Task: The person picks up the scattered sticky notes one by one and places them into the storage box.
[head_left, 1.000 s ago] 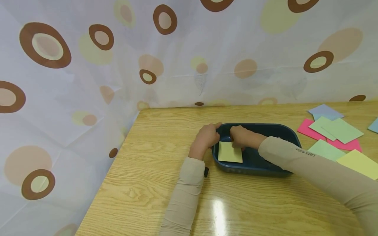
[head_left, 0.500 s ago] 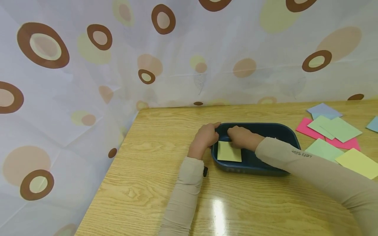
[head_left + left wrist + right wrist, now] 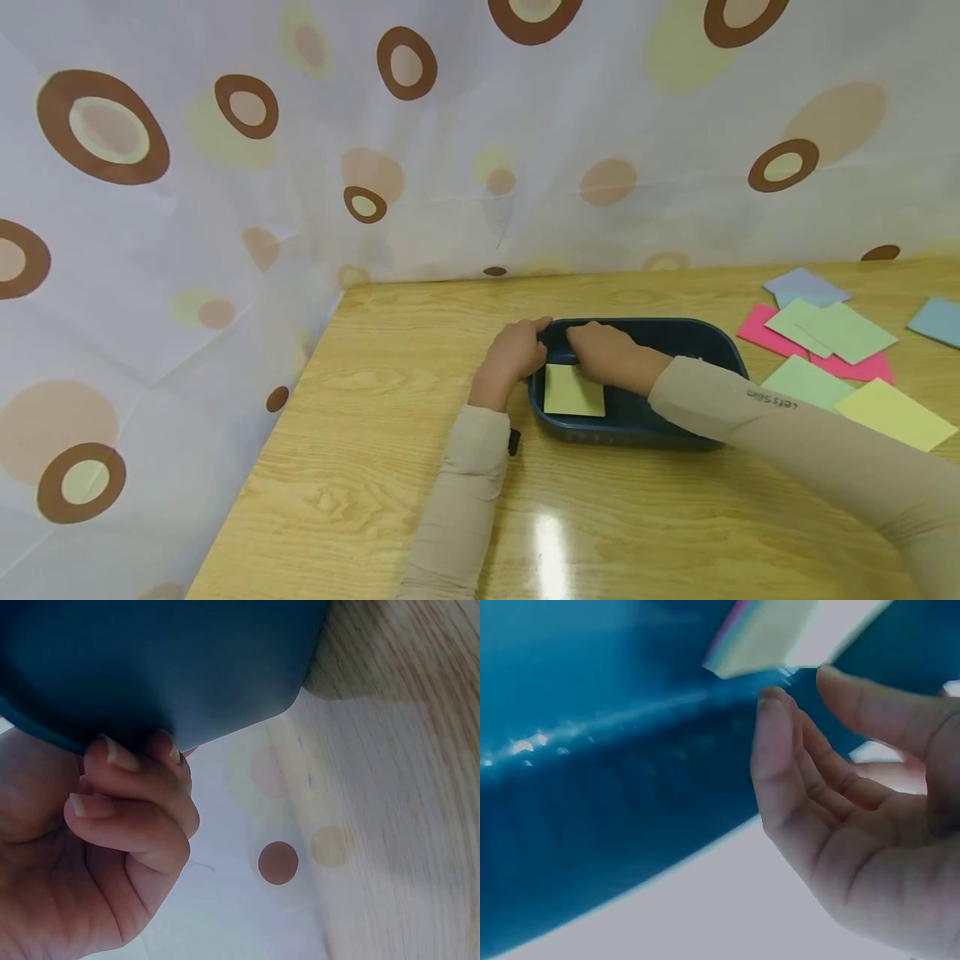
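Note:
A dark blue plastic tray (image 3: pixel 637 437) with rounded corners sits on the wooden table. My left hand (image 3: pixel 512 358) grips its left rim; in the left wrist view, curled fingers (image 3: pixel 139 795) meet the outer wall and the thumb is hidden. Inside the tray, at its left end, lies a pale yellow sticky note stack (image 3: pixel 573 396), with pink and blue layers showing along its edge in the right wrist view. My right hand (image 3: pixel 611 354) is in the tray by the stack's far right corner. Its fingers are loosely bent, with a gap between thumb and index finger.
To the tray's right lie scattered sticky notes: pink (image 3: pixel 855 367), light green (image 3: pixel 806 383), yellow (image 3: pixel 896 414) and lilac-blue (image 3: pixel 806 287). A blue one (image 3: pixel 937 321) lies farther right. A patterned sheet (image 3: pixel 450 150) hangs behind and to the left of the table (image 3: pixel 360 467).
My right hand has shifted slightly left and away over the stack's corner. My left hand keeps its grip on the rim. The head view has swung a little to the right.

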Demonstrator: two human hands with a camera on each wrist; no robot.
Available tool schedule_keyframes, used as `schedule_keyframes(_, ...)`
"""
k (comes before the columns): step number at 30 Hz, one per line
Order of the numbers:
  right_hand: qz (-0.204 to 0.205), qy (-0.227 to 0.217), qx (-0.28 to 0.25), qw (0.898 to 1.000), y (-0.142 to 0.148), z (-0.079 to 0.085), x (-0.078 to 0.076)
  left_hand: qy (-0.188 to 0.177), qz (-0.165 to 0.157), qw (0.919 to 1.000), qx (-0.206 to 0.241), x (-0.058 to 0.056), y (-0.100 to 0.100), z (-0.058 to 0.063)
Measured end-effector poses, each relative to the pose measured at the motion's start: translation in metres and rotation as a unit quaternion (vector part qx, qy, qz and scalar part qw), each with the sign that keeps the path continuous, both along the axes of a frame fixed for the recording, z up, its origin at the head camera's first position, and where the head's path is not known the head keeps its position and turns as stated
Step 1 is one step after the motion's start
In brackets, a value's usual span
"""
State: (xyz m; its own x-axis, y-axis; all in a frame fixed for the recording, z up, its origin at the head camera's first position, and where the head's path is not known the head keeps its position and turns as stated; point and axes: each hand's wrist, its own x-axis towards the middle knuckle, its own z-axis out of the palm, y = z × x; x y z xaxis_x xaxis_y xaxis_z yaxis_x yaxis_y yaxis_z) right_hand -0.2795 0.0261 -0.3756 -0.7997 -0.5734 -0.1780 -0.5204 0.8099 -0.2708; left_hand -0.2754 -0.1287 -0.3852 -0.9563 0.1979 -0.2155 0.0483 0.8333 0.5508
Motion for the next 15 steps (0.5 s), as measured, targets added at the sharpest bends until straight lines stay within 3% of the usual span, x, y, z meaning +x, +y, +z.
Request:
schedule_keyframes(4, -0.011, 0.002, -0.081, 0.997, 0.01, 0.02, 0.004, 0.005, 0.003, 1.0, 0.0, 0.002, 0.0, -0.001)
schedule_keyframes(9, -0.035, 0.035, -0.161, 0.986, 0.033, 0.046, 0.001, 0.014, -0.001, 0.9999, -0.009, 0.002, 0.001, -0.001)
schedule_keyframes(15, -0.101, 0.036, -0.223, 0.969, 0.078, 0.057, -0.012, 0.011, 0.0, 0.9999, -0.012, 0.002, 0.004, -0.002)
